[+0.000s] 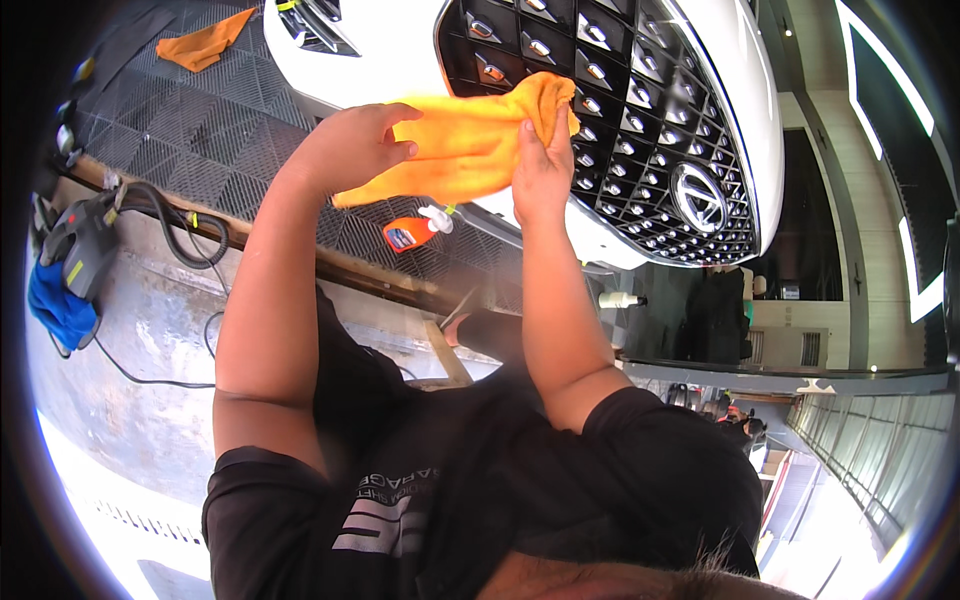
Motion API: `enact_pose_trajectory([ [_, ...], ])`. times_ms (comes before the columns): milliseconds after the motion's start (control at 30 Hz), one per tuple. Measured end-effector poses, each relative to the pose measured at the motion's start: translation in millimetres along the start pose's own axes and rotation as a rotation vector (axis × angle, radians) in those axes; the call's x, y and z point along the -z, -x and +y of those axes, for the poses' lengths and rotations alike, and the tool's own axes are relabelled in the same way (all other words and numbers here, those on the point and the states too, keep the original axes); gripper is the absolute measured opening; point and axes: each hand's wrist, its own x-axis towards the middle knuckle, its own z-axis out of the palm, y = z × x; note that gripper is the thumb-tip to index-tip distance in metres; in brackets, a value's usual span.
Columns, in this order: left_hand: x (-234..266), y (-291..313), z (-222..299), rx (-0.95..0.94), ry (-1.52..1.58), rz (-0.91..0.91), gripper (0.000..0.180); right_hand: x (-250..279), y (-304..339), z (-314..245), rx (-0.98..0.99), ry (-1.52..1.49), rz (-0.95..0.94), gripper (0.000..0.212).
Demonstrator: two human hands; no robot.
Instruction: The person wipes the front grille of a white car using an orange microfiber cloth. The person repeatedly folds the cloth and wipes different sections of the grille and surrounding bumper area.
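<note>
An orange cloth [465, 150] stretches between my hands in front of the white car. My right hand [543, 170] grips its bunched right end, thumb on the near side and a finger up along the edge. Over the cloth's left part is my left hand [365, 148], with its thumb and a finger spread apart; its other fingers are hidden. Whether this hand touches the cloth I cannot tell. Below the cloth, an orange spray bottle [408, 234] with a white trigger head shows against the dark tiled floor.
The car's black grille [640, 130] faces me, close beyond my right hand. Another orange cloth [205, 42] lies on the floor tiles [190, 110]. At left are a grey machine [88, 240] with a blue cloth [58, 300] and a black hose [185, 225]. A small white bottle [620, 300] appears right.
</note>
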Motion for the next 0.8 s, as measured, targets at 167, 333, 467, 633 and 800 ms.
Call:
enact_pose_trajectory([
  [167,-1,-8,9,-0.056,0.113,0.157,0.043,0,-16,-17,-0.027,0.457,-0.128,0.068],
  [333,-8,-4,37,-0.318,0.142,0.358,0.059,17,30,-35,-0.361,-0.091,-0.564,0.053],
  [467,-31,-2,45,-0.427,0.721,-0.007,0.066,38,60,-32,-0.604,-0.431,-0.571,0.048],
  [633,-36,-4,44,-0.083,0.709,-0.505,0.05,71,47,-33,-0.537,-0.511,-0.483,0.045],
  [800,-45,-8,58,-0.012,0.881,-0.645,0.042,101,44,-33,-0.473,-0.321,-0.505,0.042],
])
